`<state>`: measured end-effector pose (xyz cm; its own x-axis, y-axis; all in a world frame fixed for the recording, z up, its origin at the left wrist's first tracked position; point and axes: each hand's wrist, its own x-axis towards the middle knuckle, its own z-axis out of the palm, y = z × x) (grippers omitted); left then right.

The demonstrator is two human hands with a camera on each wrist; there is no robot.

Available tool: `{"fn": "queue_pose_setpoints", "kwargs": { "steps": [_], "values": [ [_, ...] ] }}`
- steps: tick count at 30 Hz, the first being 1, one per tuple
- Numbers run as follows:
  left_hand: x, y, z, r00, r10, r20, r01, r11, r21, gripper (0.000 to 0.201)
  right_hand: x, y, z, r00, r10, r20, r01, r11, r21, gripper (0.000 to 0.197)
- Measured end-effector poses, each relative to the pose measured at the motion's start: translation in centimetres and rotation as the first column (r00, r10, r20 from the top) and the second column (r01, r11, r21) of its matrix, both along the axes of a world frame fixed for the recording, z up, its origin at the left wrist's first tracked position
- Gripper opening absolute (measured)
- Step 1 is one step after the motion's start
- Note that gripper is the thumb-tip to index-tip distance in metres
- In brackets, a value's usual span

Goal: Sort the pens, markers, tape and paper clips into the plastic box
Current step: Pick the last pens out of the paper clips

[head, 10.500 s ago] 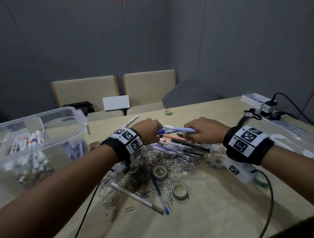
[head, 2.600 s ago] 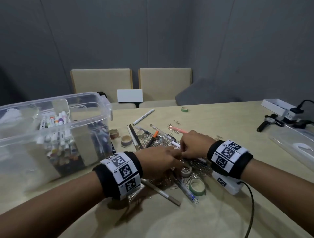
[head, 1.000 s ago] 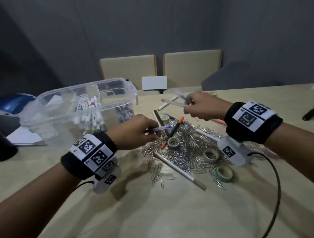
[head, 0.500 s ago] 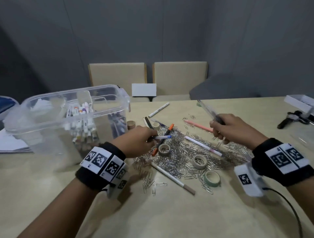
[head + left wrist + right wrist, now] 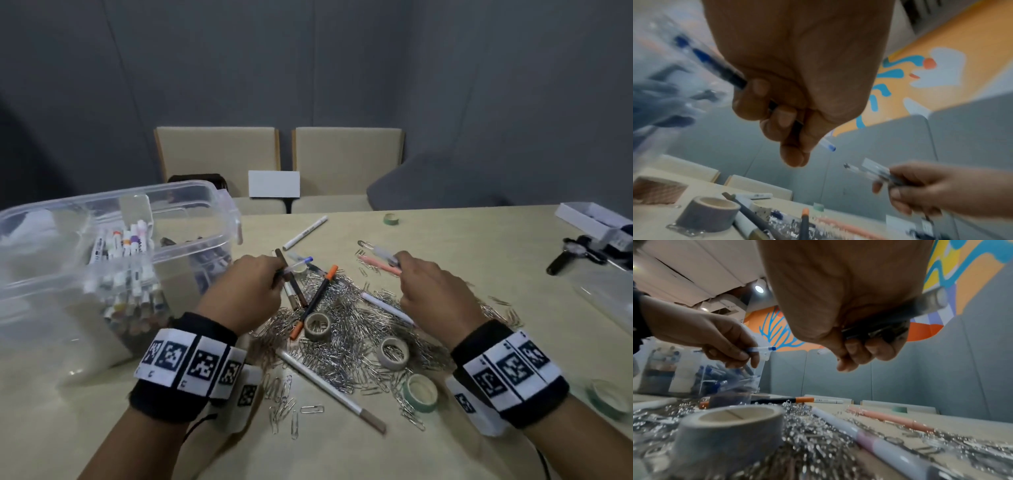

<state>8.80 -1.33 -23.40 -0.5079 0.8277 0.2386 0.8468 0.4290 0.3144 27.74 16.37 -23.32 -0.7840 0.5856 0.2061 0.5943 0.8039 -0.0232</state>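
Note:
My left hand (image 5: 274, 275) grips a clear pen with a blue cap (image 5: 301, 263) over the left side of the pile; its tip (image 5: 829, 146) sticks out past the fingers. A bunch of clear grey pens (image 5: 380, 251) is gripped in my right hand (image 5: 406, 269) just above a pink pen (image 5: 376, 264). Paper clips (image 5: 346, 335) cover the table centre, with grey tape rolls (image 5: 318, 326) (image 5: 394, 353), a green roll (image 5: 420, 392), an orange-capped black pen (image 5: 315, 301) and a white pen (image 5: 387, 308) among them. The plastic box (image 5: 191, 192) at left holds markers and pens.
A long white pen (image 5: 329, 383) lies toward me, a white marker (image 5: 305, 233) and a green tape roll (image 5: 391, 219) farther off. At right are a clear lid (image 5: 609, 294), a black device (image 5: 575, 253), a white tray (image 5: 589, 219) and another tape roll (image 5: 606, 399). Two chairs (image 5: 219, 154) stand behind.
My right hand has come down and in with its pens, from raised over the right of the pile to just above the pink pen. The left hand still grips the blue-capped pen.

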Motion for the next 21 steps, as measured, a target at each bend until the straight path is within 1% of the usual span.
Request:
{"fn": "queue_pose_setpoints", "kwargs": {
  "steps": [3,6,9,12,15,18,21],
  "values": [
    [0.9,1.2,0.5,0.988,-0.034,-0.152,0.021,0.996,-0.088,0.014,-0.2,-0.1,0.0,0.999,-0.005,0.037,0.006,1.0,-0.015,0.029],
    [1.3,2.9,0.7,0.977,-0.062,-0.203,0.028,0.986,-0.167,0.013,-1.1,-0.3,-0.2,0.999,0.01,0.044,-0.008,0.999,-0.053,0.03],
    [1.3,4.6,0.5,0.957,-0.084,-0.277,0.013,0.969,-0.249,0.019,-2.1,0.1,-0.7,0.999,0.006,0.036,-0.003,0.996,-0.089,0.032],
    [1.1,5.9,-0.3,0.967,-0.112,-0.23,0.047,0.961,-0.273,0.018,-2.1,1.0,-1.3,1.0,-0.002,0.018,0.005,0.99,-0.143,0.027],
    [0.8,6.8,-0.9,0.985,-0.088,-0.146,0.054,0.974,-0.219,0.007,-1.7,1.7,-1.7,1.0,-0.02,-0.013,0.018,0.985,-0.174,0.025],
    [0.3,7.2,-1.2,0.997,-0.053,-0.062,0.043,0.986,-0.161,0.013,-1.8,1.5,-1.6,0.998,-0.011,-0.062,0.0,0.987,-0.16,0.026],
    [-0.4,7.2,-1.5,1.0,-0.001,-0.021,-0.002,0.993,-0.117,0.018,-2.0,1.4,-1.8,0.998,0.012,-0.061,-0.024,0.981,-0.192,0.026]
  ]
}}
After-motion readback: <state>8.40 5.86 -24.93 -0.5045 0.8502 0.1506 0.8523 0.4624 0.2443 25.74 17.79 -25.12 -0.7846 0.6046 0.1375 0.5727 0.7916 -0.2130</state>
